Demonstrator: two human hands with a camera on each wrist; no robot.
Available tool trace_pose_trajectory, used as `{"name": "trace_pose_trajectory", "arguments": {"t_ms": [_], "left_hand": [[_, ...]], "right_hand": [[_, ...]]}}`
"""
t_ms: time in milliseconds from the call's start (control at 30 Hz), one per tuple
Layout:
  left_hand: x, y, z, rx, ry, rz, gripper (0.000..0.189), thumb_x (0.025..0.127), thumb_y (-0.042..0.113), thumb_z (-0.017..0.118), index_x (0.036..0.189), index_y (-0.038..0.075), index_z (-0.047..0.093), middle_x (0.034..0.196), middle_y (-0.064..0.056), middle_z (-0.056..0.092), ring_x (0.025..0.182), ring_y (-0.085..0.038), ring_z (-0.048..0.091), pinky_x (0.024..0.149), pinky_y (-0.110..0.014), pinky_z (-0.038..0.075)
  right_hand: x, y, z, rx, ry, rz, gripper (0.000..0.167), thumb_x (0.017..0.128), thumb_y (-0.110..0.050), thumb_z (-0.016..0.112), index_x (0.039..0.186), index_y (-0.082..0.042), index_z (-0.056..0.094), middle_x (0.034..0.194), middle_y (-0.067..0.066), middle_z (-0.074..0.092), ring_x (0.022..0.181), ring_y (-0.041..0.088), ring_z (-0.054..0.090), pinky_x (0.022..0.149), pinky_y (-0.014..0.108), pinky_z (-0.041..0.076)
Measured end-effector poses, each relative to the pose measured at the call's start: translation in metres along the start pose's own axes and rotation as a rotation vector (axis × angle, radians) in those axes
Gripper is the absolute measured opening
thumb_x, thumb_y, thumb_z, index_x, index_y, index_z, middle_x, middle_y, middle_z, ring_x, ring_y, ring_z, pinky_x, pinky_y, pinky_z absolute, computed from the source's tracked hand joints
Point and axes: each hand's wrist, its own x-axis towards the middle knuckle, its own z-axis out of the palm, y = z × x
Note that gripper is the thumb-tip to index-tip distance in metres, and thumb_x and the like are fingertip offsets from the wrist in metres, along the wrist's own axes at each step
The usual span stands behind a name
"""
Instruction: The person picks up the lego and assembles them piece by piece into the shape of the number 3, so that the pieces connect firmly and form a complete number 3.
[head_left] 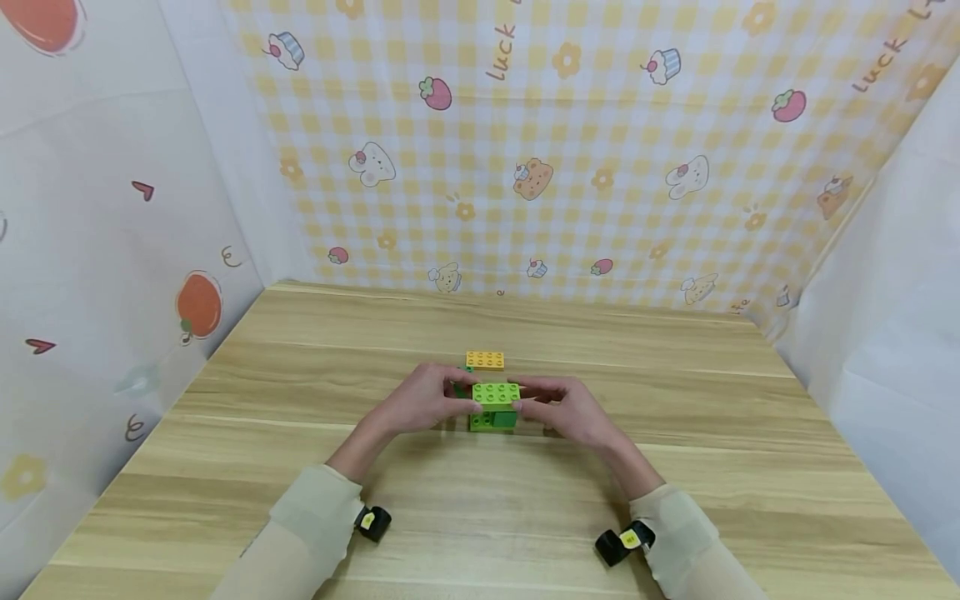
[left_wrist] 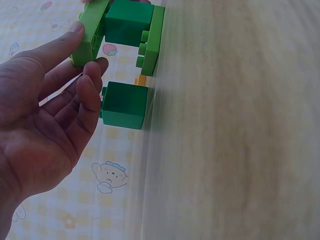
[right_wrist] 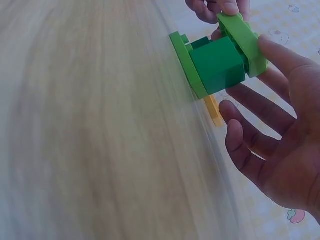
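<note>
A light green brick [head_left: 496, 393] with two rows of studs is held level between both hands. My left hand [head_left: 423, 402] pinches its left end with thumb and fingers, and my right hand [head_left: 573, 410] pinches the right end. Just under it stands a dark green block [right_wrist: 218, 64], fixed on the right part of a second light green brick [left_wrist: 153, 47] that lies flat on the table. In the right wrist view the held brick looks slightly tilted over the block's top; whether its studs are fully joined I cannot tell.
Another dark green block [left_wrist: 124, 106] stands on the wooden table [head_left: 480, 517], behind my left fingers. Farther back lies a flat yellow-orange brick [head_left: 485, 360]. A patterned cloth [head_left: 570, 225] hangs along the table's back edge, with pale cloth at both sides.
</note>
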Motion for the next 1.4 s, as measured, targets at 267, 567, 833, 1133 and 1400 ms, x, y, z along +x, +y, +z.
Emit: {"name": "trace_pose_trajectory", "arguments": {"t_ms": [267, 567, 833, 1133, 1400], "left_hand": [[0.0002, 0.0001, 0.0003, 0.016, 0.002, 0.006, 0.041, 0.094, 0.027, 0.082, 0.129, 0.008, 0.076, 0.088, -0.001, 0.069, 0.072, -0.013, 0.054, 0.058, -0.023, 0.041], [0.001, -0.0003, 0.0007, 0.006, 0.002, 0.001, 0.041, 0.094, 0.027, 0.082, 0.129, 0.007, 0.075, 0.088, -0.002, 0.068, 0.072, -0.013, 0.054, 0.058, -0.024, 0.041], [0.0006, 0.0007, 0.0001, -0.015, -0.006, -0.009, 0.041, 0.093, 0.025, 0.082, 0.129, 0.007, 0.075, 0.092, -0.003, 0.07, 0.074, -0.014, 0.056, 0.06, -0.024, 0.043], [0.0006, -0.0014, 0.0002, -0.017, -0.008, -0.034, 0.041, 0.093, 0.026, 0.083, 0.129, 0.007, 0.075, 0.094, -0.004, 0.07, 0.076, -0.014, 0.058, 0.06, -0.025, 0.046], [0.0026, -0.0042, -0.0005, -0.034, -0.025, -0.037, 0.041, 0.094, 0.027, 0.082, 0.129, 0.007, 0.075, 0.097, -0.004, 0.072, 0.076, -0.015, 0.059, 0.06, -0.027, 0.048]], "right_hand": [[0.002, 0.0018, 0.0007, 0.01, 0.011, 0.011, 0.044, 0.099, -0.033, 0.076, 0.139, -0.015, 0.071, 0.111, 0.01, 0.077, 0.08, 0.022, 0.061, 0.058, 0.027, 0.05], [0.0028, 0.0002, 0.0002, 0.016, 0.015, 0.021, 0.043, 0.098, -0.032, 0.078, 0.136, -0.015, 0.073, 0.107, 0.007, 0.078, 0.07, 0.016, 0.057, 0.055, 0.025, 0.047], [0.0018, -0.0021, -0.0003, 0.0, 0.028, 0.022, 0.043, 0.096, -0.036, 0.079, 0.135, -0.019, 0.074, 0.111, 0.005, 0.079, 0.074, 0.018, 0.059, 0.056, 0.025, 0.048], [0.0044, 0.0044, 0.0017, -0.027, 0.016, -0.009, 0.043, 0.097, -0.033, 0.078, 0.135, -0.013, 0.074, 0.115, 0.011, 0.079, 0.078, 0.02, 0.061, 0.056, 0.025, 0.048], [0.0049, 0.0054, 0.0021, -0.022, 0.024, -0.012, 0.043, 0.096, -0.032, 0.079, 0.134, -0.011, 0.074, 0.116, 0.012, 0.079, 0.079, 0.02, 0.063, 0.056, 0.025, 0.05]]}}
